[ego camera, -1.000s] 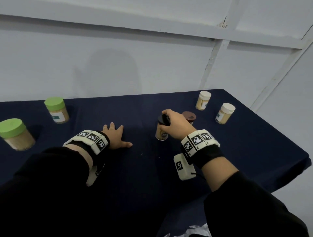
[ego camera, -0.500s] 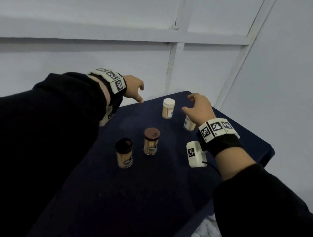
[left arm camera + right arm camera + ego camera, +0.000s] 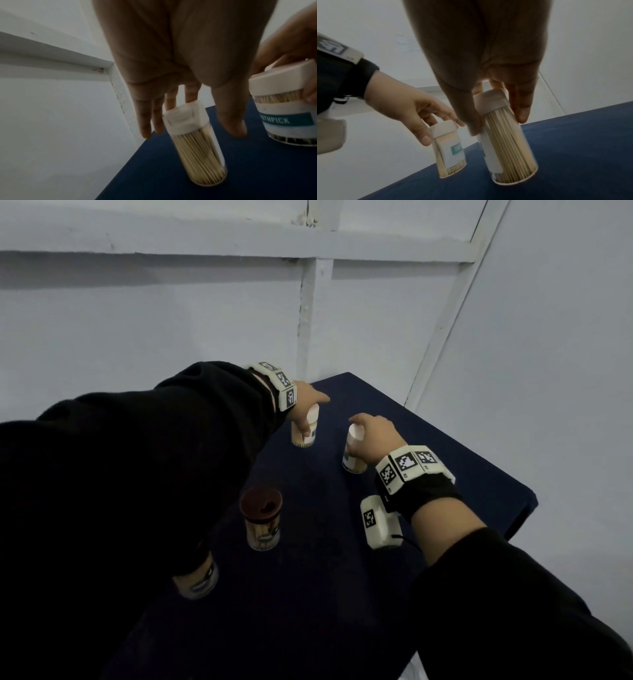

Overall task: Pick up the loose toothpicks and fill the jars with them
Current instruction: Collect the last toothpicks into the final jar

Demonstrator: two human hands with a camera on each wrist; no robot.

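Both hands have left the dark-lidded jars — left hand closing round far white-capped jar, right hand gripping near white-capped jar. Both look full.

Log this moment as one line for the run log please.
left hand: closing on far white-lid jar | right hand: holds near white-lid jar | both jars full, upright on blue cloth | brown-lid jar untouched
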